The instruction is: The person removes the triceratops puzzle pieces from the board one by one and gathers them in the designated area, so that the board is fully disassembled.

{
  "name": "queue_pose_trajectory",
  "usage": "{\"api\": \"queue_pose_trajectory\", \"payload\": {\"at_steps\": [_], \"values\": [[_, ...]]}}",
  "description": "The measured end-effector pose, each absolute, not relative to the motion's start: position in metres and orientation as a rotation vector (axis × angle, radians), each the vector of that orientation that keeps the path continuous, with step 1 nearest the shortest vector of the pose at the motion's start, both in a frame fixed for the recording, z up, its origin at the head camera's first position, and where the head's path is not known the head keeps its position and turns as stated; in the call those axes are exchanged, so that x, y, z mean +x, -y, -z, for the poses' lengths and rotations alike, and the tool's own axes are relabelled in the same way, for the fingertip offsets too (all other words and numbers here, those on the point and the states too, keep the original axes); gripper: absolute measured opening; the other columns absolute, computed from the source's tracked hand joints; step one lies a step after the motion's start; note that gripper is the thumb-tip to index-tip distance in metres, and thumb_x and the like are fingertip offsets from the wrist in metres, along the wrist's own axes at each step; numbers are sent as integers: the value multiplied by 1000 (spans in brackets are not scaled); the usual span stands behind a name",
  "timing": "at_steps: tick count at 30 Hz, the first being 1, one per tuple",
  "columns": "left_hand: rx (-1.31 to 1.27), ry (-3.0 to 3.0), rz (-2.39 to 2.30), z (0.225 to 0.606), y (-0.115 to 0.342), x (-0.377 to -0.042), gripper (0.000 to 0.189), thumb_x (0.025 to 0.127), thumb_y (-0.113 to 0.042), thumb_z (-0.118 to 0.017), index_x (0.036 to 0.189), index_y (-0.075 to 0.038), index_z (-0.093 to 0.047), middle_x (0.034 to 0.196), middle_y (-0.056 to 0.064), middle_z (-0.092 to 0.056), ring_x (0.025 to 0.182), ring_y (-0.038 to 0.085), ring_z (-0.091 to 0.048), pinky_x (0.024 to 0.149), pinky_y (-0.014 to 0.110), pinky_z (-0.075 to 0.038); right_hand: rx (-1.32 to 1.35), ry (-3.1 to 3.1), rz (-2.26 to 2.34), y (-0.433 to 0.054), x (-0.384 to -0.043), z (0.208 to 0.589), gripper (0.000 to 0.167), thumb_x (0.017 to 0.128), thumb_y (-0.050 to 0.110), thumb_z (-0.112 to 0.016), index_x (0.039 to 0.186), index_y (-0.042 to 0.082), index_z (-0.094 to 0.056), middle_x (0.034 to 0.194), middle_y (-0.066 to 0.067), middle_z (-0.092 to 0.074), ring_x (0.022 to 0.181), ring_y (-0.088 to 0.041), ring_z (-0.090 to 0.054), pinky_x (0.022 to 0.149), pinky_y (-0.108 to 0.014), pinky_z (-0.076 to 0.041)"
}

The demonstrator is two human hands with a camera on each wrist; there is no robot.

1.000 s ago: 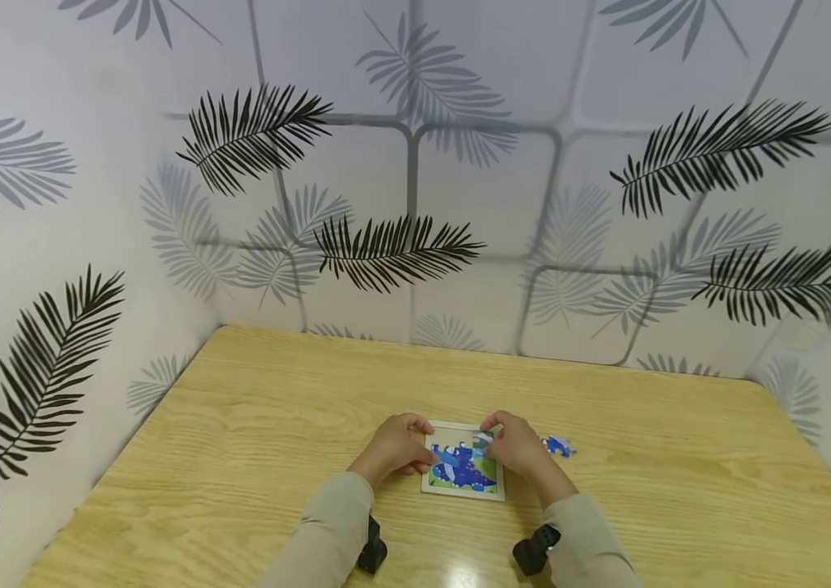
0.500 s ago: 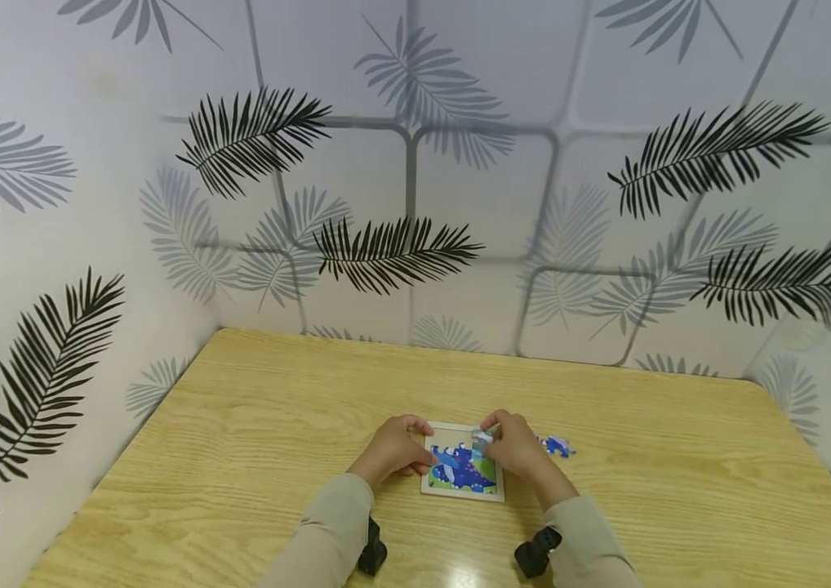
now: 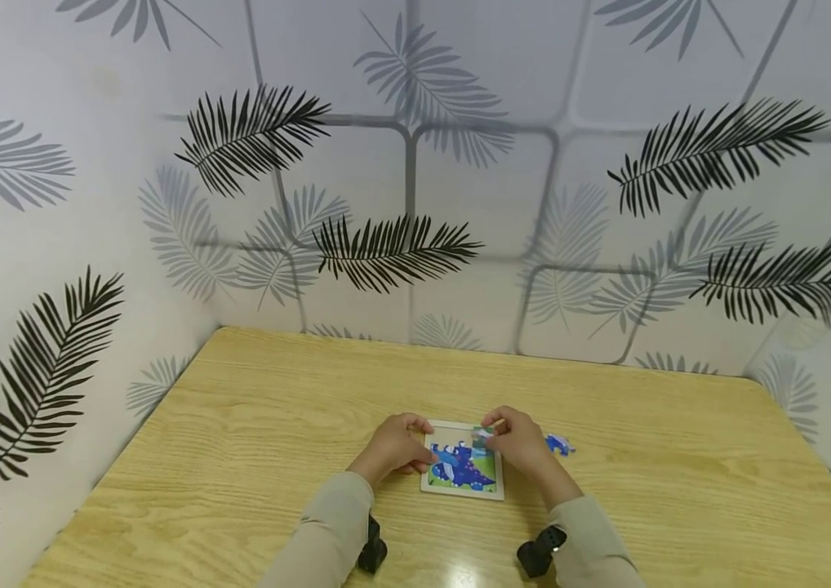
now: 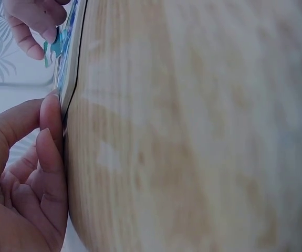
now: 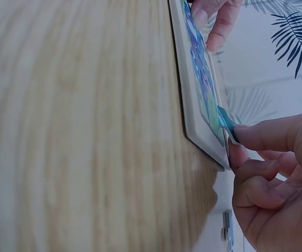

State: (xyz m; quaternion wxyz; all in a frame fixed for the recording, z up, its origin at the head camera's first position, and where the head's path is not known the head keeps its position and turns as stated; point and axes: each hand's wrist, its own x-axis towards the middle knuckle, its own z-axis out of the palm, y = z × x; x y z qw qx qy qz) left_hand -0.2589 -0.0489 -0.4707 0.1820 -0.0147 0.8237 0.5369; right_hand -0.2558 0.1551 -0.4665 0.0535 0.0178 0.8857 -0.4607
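Note:
A jigsaw puzzle tray point(image 3: 463, 493) with a pale rim lies on the table, its lower part filled with a blue dinosaur picture point(image 3: 468, 469). Bare backing shows at its upper left. My left hand point(image 3: 395, 445) holds the tray's left side, thumb and forefinger at the rim in the left wrist view. At the upper right corner, my right hand point(image 3: 520, 443) pinches a teal puzzle piece point(image 5: 227, 123) between thumb and finger. The piece is tilted, its lower edge close to the picture.
Loose blue-and-white puzzle pieces point(image 3: 559, 444) lie on the wooden table point(image 3: 665, 465) just right of the right hand. A leaf-patterned wall point(image 3: 459, 294) rises behind the table's far edge. A black device point(image 3: 536, 554) sits at the right wrist.
My right hand has shifted slightly up and right, and the teal piece it pinches is now tipped up at the corner. My left hand stays in place on the tray.

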Motion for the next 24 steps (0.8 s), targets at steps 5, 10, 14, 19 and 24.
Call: {"api": "queue_pose_trajectory", "payload": {"at_steps": [5,10,14,19,24], "values": [[-27,-2324,-1519,470,49,-259,36,74,-2,-78,105,-8,-61,60,3,-63,49,10,-59,44,21,-43,139,-2649,1510,-158,-258,469,14,85,-3,-63,98,2,-64,81,-7,-52,75,-19,-46,61,-27,-39],[-38,-2321,-1517,470,48,-259,36,74,-1,-78,105,-9,-61,60,3,-62,48,10,-59,44,21,-42,205,-2615,1571,-165,-257,470,16,85,0,-64,100,2,-66,88,-8,-55,82,-21,-48,65,-27,-40],[-51,-2324,-1509,470,47,-258,36,74,-1,-78,105,-9,-61,60,3,-62,48,10,-59,44,21,-42,223,-2627,1562,-172,-256,468,17,85,1,-65,101,2,-66,88,-8,-56,82,-21,-48,65,-27,-39],[-30,-2328,-1515,471,48,-259,34,74,-2,-78,102,-8,-61,61,3,-62,49,10,-59,44,21,-42,223,-2633,1545,-183,-254,462,18,86,3,-65,104,2,-66,90,-8,-58,81,-21,-49,65,-28,-41],[3,-2342,-1503,472,50,-259,27,74,-3,-79,95,-7,-63,63,3,-62,51,12,-60,45,22,-42,277,-2561,1628,-204,-252,461,23,88,6,-63,110,-1,-64,92,-7,-58,76,-17,-51,64,-29,-43]]}}
